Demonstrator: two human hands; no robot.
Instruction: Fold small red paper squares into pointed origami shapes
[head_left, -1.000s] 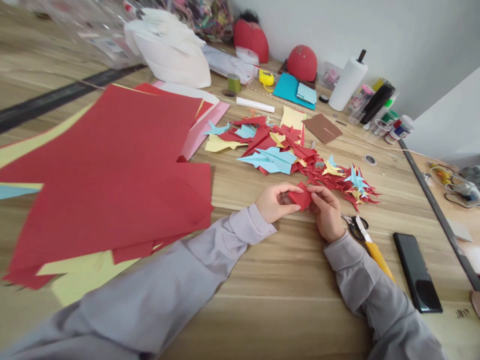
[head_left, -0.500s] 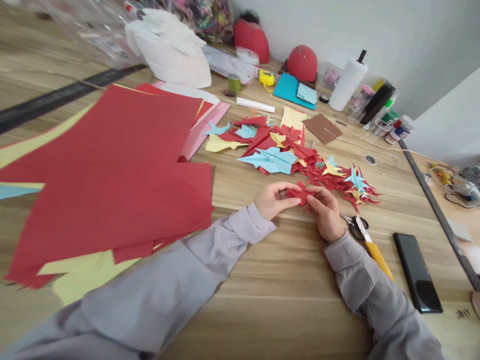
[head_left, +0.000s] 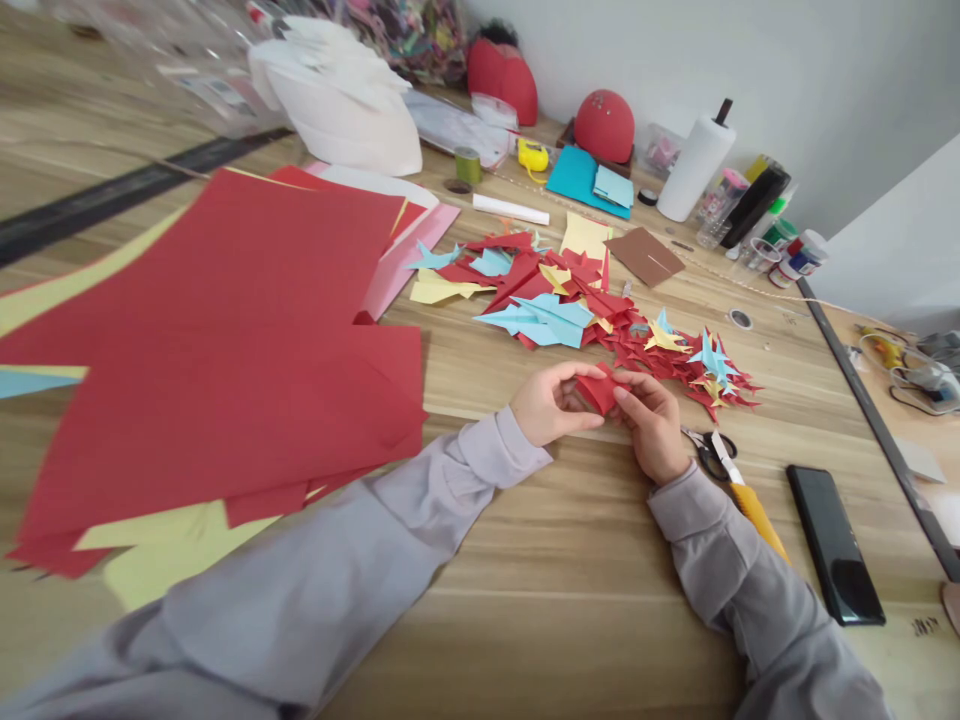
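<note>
A small folded piece of red paper (head_left: 598, 392) is held up between my two hands, above the near side of a paper pile. My right hand (head_left: 651, 415) pinches its right side between thumb and fingers. From the left, my left hand (head_left: 553, 402) curls around it, with a fingertip at the upper edge and the thumb by the lower edge. Just beyond lies the pile of folded paper pieces (head_left: 547, 320), mostly red, with light blue and yellow ones among them. The paper's underside and some fingertips are hidden.
Large red sheets (head_left: 247, 330) with yellow ones beneath cover the left side. Scissors (head_left: 709, 452), a yellow-handled cutter (head_left: 754, 515) and a black phone (head_left: 835, 545) lie near my right arm. A white roll (head_left: 699, 168) and several bottles stand at the back right.
My left thumb has moved down from the paper's face toward its lower edge, and the left fingers are wider apart. More of the red paper shows. My right hand is nearly still.
</note>
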